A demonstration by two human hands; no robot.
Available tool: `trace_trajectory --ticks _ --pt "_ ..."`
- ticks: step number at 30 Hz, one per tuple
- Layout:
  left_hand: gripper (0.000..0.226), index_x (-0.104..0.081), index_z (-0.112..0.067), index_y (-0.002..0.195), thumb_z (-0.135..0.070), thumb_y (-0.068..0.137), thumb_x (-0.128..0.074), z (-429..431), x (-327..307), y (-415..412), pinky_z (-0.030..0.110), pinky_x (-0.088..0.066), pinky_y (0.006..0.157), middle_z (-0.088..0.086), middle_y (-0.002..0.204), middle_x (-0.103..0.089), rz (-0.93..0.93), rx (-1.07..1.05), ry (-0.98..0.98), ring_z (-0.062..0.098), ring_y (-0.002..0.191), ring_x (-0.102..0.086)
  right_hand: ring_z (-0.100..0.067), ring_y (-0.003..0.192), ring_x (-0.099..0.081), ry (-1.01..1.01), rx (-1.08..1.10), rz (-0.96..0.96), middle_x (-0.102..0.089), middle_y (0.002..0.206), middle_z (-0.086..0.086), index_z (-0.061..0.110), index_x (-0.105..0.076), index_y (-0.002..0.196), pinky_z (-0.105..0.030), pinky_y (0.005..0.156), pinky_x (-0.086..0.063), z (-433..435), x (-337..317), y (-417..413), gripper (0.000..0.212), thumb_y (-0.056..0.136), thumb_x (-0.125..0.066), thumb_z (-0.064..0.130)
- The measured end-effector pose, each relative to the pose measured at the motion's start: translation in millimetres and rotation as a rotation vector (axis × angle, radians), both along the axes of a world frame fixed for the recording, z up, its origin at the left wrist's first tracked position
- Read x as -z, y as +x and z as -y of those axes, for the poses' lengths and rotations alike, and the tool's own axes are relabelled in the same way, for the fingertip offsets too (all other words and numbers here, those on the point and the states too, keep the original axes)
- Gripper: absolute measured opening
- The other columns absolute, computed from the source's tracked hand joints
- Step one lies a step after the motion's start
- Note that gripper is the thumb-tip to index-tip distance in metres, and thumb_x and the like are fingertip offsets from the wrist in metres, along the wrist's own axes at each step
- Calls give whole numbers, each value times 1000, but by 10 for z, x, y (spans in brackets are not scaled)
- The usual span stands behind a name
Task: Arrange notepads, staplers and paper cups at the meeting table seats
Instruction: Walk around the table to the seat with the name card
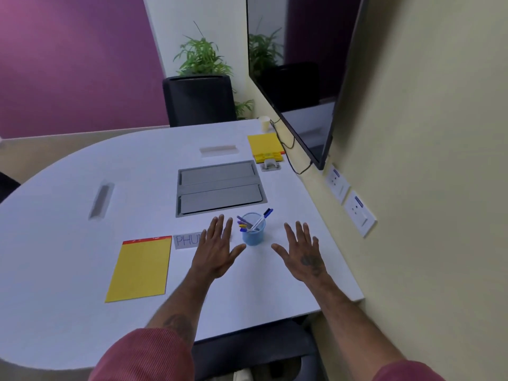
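A yellow notepad with a red top strip lies flat on the white table at my near left. A second yellow notepad lies at the far right seat, with a grey stapler at its near end and a paper cup behind it near the wall. My left hand and my right hand hover flat over the table, fingers spread, holding nothing. Between them stands a blue pen holder with several pens.
A grey cable hatch sits in the table's middle. A name card lies partly under my left hand. A wall screen and sockets line the right wall. Black chairs and a plant stand beyond the table.
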State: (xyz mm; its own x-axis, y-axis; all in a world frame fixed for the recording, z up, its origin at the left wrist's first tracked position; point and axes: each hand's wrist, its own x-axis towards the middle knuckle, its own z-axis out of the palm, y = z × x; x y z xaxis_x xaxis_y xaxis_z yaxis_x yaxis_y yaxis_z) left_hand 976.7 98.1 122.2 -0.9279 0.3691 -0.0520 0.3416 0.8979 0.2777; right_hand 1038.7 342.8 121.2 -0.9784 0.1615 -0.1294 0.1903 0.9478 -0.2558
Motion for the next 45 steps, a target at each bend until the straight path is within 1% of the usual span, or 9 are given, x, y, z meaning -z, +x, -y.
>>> trace_trajectory --ticks 13,18,24,27,32,35,39,42,45 --pt "91 9 -19 157 -62 95 -41 -342 713 -518 36 -15 121 0 166 8 354 -108 222 19 153 -2 -20 151 -15 -310 65 90 -10 165 -1 27 -8 157 -39 115 -32 104 646 -605 85 92 -54 57" --pt "102 0 -21 158 -42 87 -71 -470 1065 -813 42 -24 119 4 166 -11 522 -337 573 25 151 -18 -19 148 -23 -498 141 150 -19 163 1 26 -10 157 -34 115 -29 71 1124 -1037 102 82 -76 43" --pt "80 -33 -26 146 -29 82 -80 -595 1231 -1005 38 -46 107 -5 144 -51 536 -274 761 11 128 -52 -7 117 -51 -706 78 54 -53 138 4 21 -38 146 8 82 -32 79 1456 -1387 95 67 -90 25" --pt "71 -39 -25 142 -26 83 -79 -665 1287 -1069 14 -48 94 -17 130 -56 518 -245 826 3 116 -56 -10 116 -59 -790 62 20 -59 130 8 21 -46 140 1 84 -41 97 1540 -1503 88 65 -92 24" --pt "52 -52 -31 132 -37 85 -75 -681 1370 -1138 19 -50 88 -17 121 -64 524 -261 791 2 109 -61 -12 116 -61 -830 73 -38 -61 131 1 14 -47 140 -20 97 -50 165 1650 -1623 87 65 -92 26" --pt "47 -50 -38 126 -38 85 -74 -780 1331 -1246 17 -52 88 -22 116 -64 544 -248 780 -5 103 -61 -13 114 -61 -801 111 -88 -62 131 -1 14 -45 139 -25 96 -53 96 1670 -1719 86 67 -90 27" --pt "47 -46 -44 134 -40 91 -66 -951 1300 -1521 1 -40 87 -29 129 -52 494 -163 724 -8 109 -55 6 103 -56 -785 154 -164 -59 122 15 21 -45 139 -3 85 -45 -164 1621 -1918 92 61 -91 41" --pt "60 -30 -24 154 -33 99 -55 -1085 1455 -1688 22 -20 114 -8 158 -31 371 -211 596 12 143 -31 1 107 -58 -805 217 -244 -57 121 17 23 -44 137 -9 89 -48 -421 1598 -2176 93 60 -90 46" --pt "70 -12 -22 158 -54 100 -36 -1251 1642 -1705 36 -6 121 1 166 -6 246 -219 334 17 153 -3 -7 105 -60 -762 273 -308 -59 119 12 20 -46 134 0 81 -44 -692 1600 -2490 90 61 -91 43"
